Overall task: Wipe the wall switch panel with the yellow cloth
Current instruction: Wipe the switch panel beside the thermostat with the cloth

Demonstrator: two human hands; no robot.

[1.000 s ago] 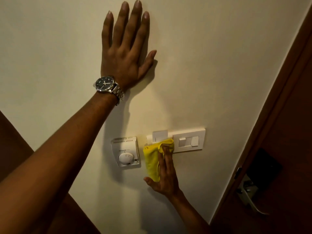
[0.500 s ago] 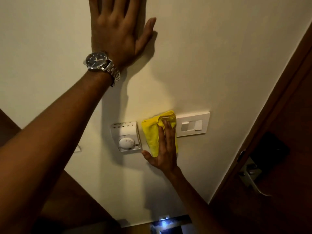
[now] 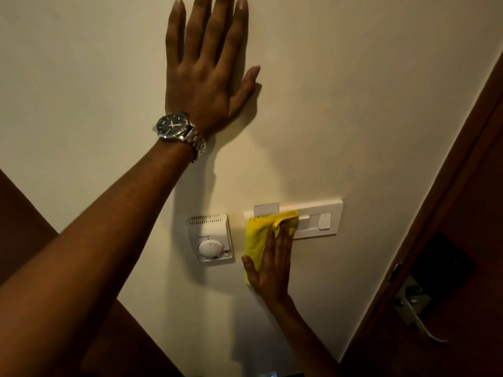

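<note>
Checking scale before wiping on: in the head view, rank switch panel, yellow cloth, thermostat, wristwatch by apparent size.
Largest: switch panel
Then yellow cloth and thermostat, too alike to rank; cloth partly under right hand
Smallest: wristwatch

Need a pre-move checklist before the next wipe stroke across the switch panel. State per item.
1. Cloth under control: ok. The right hand presses the yellow cloth flat with straight fingers.
2. Cloth on target: ok. Its top edge overlaps the left part of the switch panel.
3. Right part of the panel clean: cannot tell. It is uncovered, but no dirt can be made out.
4. Brace: ok. The left hand lies flat on the wall, above the panel.
5. Thermostat clear: ok. A strip of wall separates it from the cloth.
6. Stroke path: not ok. The rocker switch lies ahead, and a firm press might flip it.
</note>
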